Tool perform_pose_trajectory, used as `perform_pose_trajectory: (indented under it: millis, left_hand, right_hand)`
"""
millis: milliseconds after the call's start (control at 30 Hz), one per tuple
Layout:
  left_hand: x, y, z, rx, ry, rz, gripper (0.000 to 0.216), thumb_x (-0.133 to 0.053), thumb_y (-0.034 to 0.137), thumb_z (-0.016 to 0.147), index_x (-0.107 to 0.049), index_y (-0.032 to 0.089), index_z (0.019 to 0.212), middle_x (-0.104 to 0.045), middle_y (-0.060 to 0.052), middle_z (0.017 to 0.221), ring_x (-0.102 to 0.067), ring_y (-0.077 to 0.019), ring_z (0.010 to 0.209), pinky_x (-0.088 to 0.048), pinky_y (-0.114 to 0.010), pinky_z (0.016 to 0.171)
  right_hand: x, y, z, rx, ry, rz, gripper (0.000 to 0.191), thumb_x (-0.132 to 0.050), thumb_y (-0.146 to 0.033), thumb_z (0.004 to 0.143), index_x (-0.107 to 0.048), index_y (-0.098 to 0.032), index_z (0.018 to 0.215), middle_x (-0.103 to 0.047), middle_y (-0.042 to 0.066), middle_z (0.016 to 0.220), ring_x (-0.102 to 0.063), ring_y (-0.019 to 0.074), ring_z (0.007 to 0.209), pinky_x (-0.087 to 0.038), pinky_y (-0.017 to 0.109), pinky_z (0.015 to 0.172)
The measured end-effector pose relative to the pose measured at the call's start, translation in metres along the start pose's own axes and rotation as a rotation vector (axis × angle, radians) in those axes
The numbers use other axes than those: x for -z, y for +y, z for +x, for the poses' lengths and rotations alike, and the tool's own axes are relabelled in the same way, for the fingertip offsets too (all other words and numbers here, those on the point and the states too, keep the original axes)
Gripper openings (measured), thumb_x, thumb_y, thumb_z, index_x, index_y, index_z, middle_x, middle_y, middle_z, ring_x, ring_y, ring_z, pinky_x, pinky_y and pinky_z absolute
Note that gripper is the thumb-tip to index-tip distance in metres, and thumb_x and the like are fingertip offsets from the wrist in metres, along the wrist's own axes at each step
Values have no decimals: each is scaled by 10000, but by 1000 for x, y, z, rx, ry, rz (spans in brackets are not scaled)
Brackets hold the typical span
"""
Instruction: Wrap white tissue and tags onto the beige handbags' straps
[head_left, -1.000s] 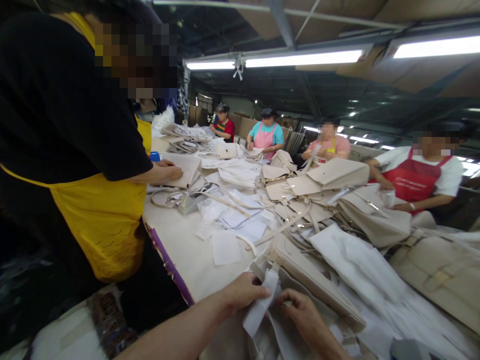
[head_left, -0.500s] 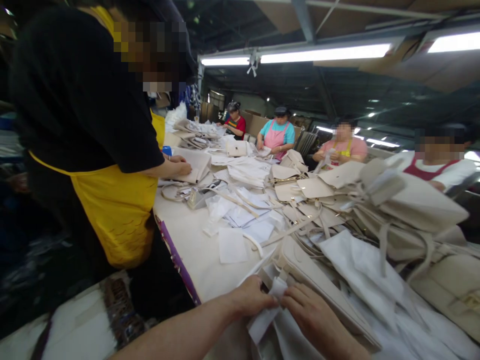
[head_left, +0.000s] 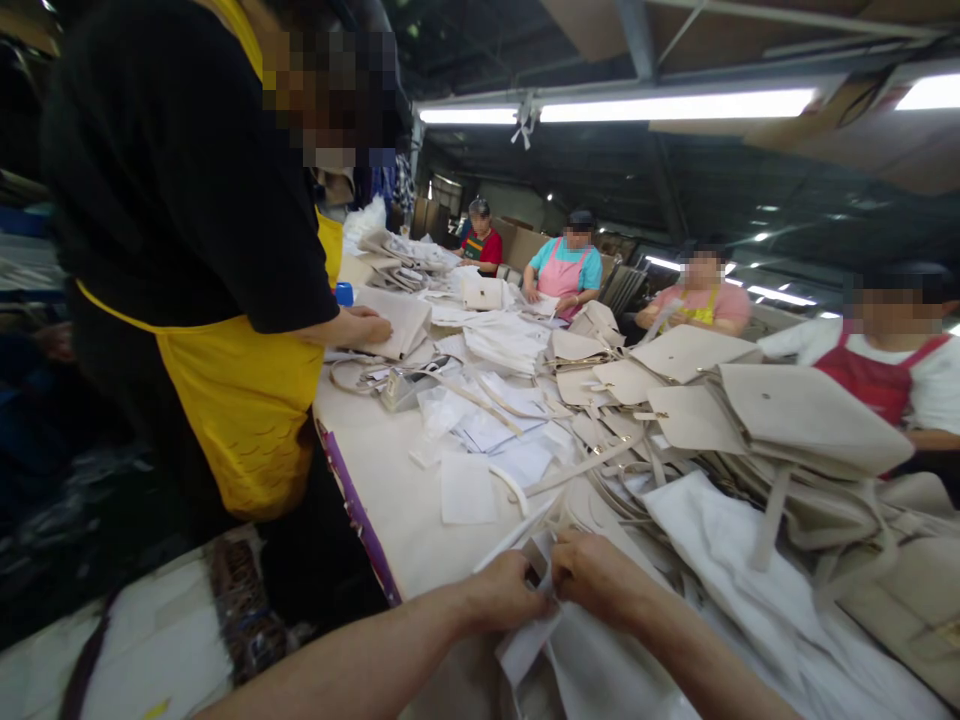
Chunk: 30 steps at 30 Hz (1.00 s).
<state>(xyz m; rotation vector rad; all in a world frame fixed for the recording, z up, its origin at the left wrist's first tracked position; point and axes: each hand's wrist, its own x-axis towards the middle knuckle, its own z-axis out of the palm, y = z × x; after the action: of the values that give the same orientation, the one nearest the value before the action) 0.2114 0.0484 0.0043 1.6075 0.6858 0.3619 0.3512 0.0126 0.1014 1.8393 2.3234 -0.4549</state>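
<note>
My left hand (head_left: 511, 592) pinches a white strip of soft wrapping paper (head_left: 531, 640) between thumb and fingers, at the table's near edge. Close against it, my right hand (head_left: 596, 575) has its fingers curled onto the upper end of the same strip. The strip bends around a narrow part of a cream handbag (head_left: 592, 510), which lies just beyond and under my hands. Whatever is inside the wrap is hidden by my fingers. Pale sheet material (head_left: 600, 670) shows below my right wrist.
A pile of cream handbags (head_left: 810, 410) rises at the right. Loose white papers (head_left: 487, 415) and a square sheet (head_left: 468, 490) lie mid-table. A co-worker in a yellow apron (head_left: 240, 400) stands left, hands on a bag. Several others sit along the far side.
My right hand has shifted up and its fingers have closed around the strip's upper end. My left hand keeps its pinch. At the right, the co-worker's raised blurred item over the pile is gone.
</note>
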Motion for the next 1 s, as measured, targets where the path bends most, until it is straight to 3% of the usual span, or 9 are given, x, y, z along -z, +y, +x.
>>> perform_pose_trajectory:
  millis: [133,333,433,600,733,1000]
  left_hand:
    - [2,-3,-2,26,-12,-16,273,-608,249,645,-656,153,896,-614,19,725,-487,-115,622,-391,-214,557]
    - [0,-2,-2,41,25,-163,289,-607,250,657,-652,144,922,-632,-5,794,-526,-141,700,-424,-237,630]
    - [-2,-4,-2,67,50,-153,273,-599,257,666,-656,142,907,-644,-15,813,-540,-157,711,-426,-249,631]
    - [-8,-4,0,40,111,-146,296,-603,238,640,-660,162,920,-641,0,798,-528,-148,681,-395,-239,602]
    - [-12,2,-1,81,189,-50,216,-615,240,613,-656,131,795,-595,7,682,-475,-130,615,-337,-230,542]
    - [-14,1,2,51,204,-23,211,-582,207,596,-650,146,786,-592,11,677,-499,-140,625,-335,-225,531]
  right_hand:
    - [2,-2,5,-49,0,-16,133,-569,-120,609,-665,-180,678,-651,38,802,-582,162,754,-350,235,611]
    - [3,-3,3,-101,40,6,338,-550,-95,585,-618,-208,896,-654,-4,707,-567,144,660,-320,223,554]
    - [7,-5,6,-76,26,13,306,-548,-103,602,-626,-220,875,-647,-13,684,-564,135,649,-330,212,558]
    - [7,-3,14,-17,30,-23,358,-601,-125,581,-628,-238,920,-625,23,863,-569,163,758,-374,239,646]
    - [5,2,16,18,17,-36,363,-632,-112,545,-640,-261,876,-591,18,914,-576,162,751,-388,257,669]
    - [11,-4,10,71,53,-7,209,-534,-140,694,-618,-255,847,-617,3,915,-581,162,863,-396,260,740]
